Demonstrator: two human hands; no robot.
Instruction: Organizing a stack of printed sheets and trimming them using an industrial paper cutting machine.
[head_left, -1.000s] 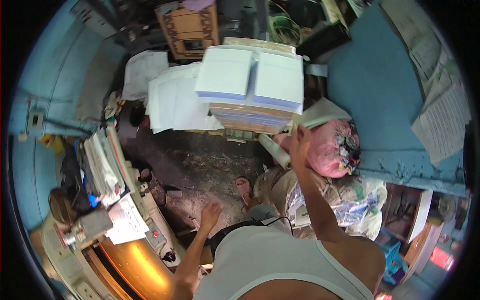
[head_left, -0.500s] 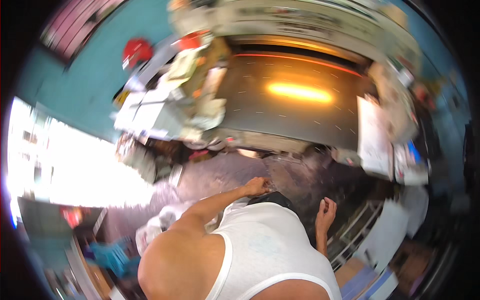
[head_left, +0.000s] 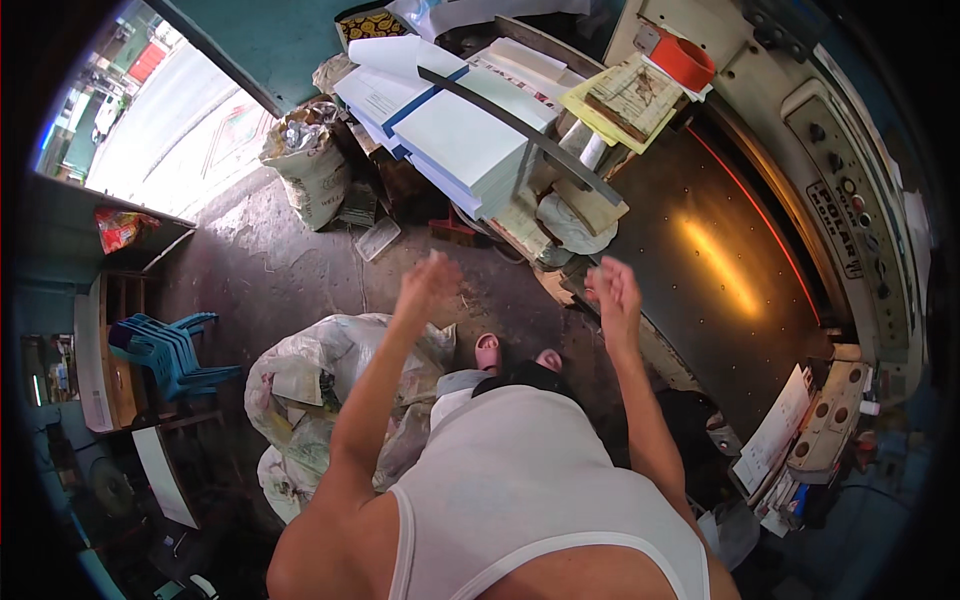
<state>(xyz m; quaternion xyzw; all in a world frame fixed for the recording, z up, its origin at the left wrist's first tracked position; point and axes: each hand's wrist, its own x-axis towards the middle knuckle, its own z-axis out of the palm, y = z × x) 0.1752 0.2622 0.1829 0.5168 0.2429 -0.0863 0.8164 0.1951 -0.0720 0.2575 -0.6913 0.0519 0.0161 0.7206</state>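
Note:
My left hand (head_left: 430, 282) is raised in front of me, a little blurred, with its fingers loosely out and nothing visible in it. It is nearest to the stack of white paper (head_left: 476, 128), but apart from it. My right hand (head_left: 615, 292) is held up beside the edge of the cutting machine's dark table (head_left: 668, 230), fingers slightly bent and apart, holding nothing. The paper stack lies on a side surface ahead, with a dark flat strip (head_left: 520, 130) across it. Loose yellowish sheets and a worn pad (head_left: 632, 98) lie to its right, under a roll of orange-red tape (head_left: 683, 62).
Large translucent bags of scrap (head_left: 300, 375) sit on the floor at my left. Farther off stand a filled white sack (head_left: 305, 170) and stacked blue plastic chairs (head_left: 172, 350). The machine's control panel (head_left: 845, 185) is at the right. A doorway (head_left: 190, 110) opens far left.
My view has turned left, so the machine now sits at the right and the paper stack ahead. Both hands have come up and forward, away from my body.

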